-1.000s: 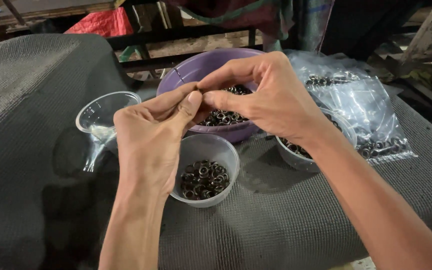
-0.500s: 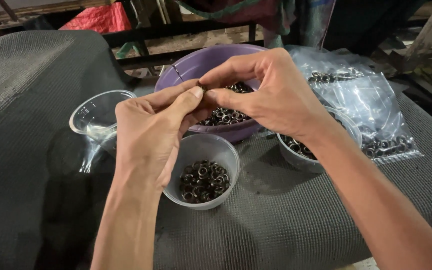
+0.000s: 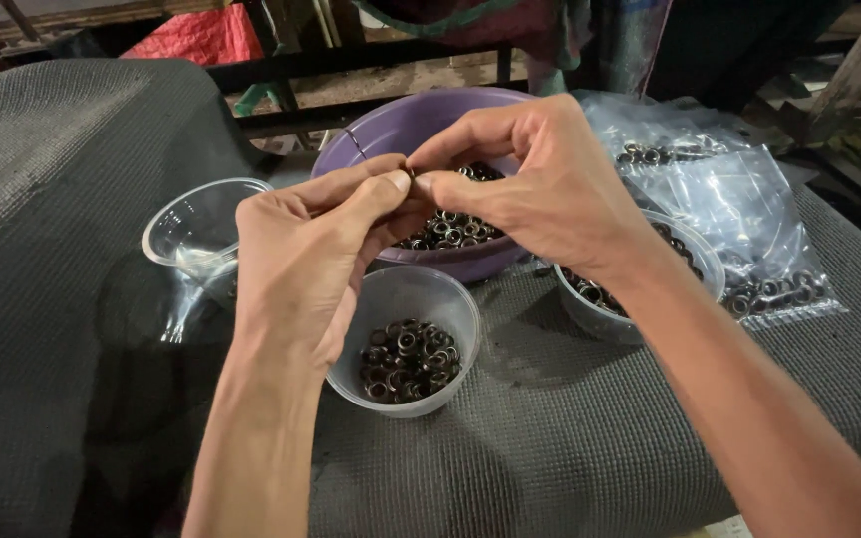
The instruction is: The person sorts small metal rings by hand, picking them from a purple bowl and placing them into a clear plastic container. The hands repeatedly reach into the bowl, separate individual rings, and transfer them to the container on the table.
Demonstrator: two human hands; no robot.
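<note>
Grey woven matting [image 3: 570, 448] covers the work surface across the lower half of the frame. Above it, near the centre, the left hand [image 3: 301, 269] and the right hand [image 3: 540, 189] meet fingertip to fingertip. Both are pinched shut, thumb against forefinger, on a small metal ring [image 3: 413, 175] that barely shows between the tips. How the ring sits in the pinch cannot be told, since the fingers hide nearly all of it.

Compared with a second ago, the hands have kept the same closed pinch and hardly shifted over the bowls. The view has drifted a little, so the bowls sit slightly differently in the frame. That suggests the fiddling with this one ring is unfinished, and nothing has been let go.

Directly below the hands stands a clear plastic cup [image 3: 406, 299] partly filled with dark rings. Behind the hands is a purple bowl [image 3: 391, 125] holding more of them. A second clear cup [image 3: 695, 261], right of centre, is half hidden by the right wrist. An emptier cup [image 3: 201, 214] stands at the left, and plastic bags of rings [image 3: 729, 199] lie at the upper right.
</note>
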